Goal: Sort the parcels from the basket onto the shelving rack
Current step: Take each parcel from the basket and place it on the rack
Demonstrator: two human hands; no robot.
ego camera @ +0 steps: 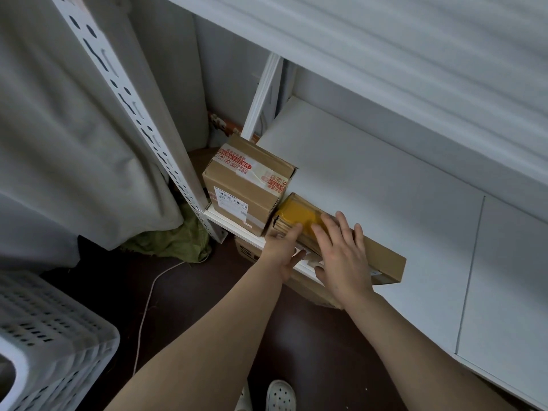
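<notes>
Two hands are on one long flat parcel (384,261) lying at the front of the rack's lower shelf (370,179). Its long axis runs slantwise, the yellow-taped end just beside the square box (246,188) at the far left and the other end nearer and to the right. The right hand (344,258) lies flat on top with fingers spread, gripping nothing. The left hand (284,252) rests with fingers loose against the parcel's front edge, thumb along the taped end. To my eye, any push goes inward, away from both hands. The parcel's label side is covered, and the basket (56,336) is cut off, its contents unseen.
</notes>
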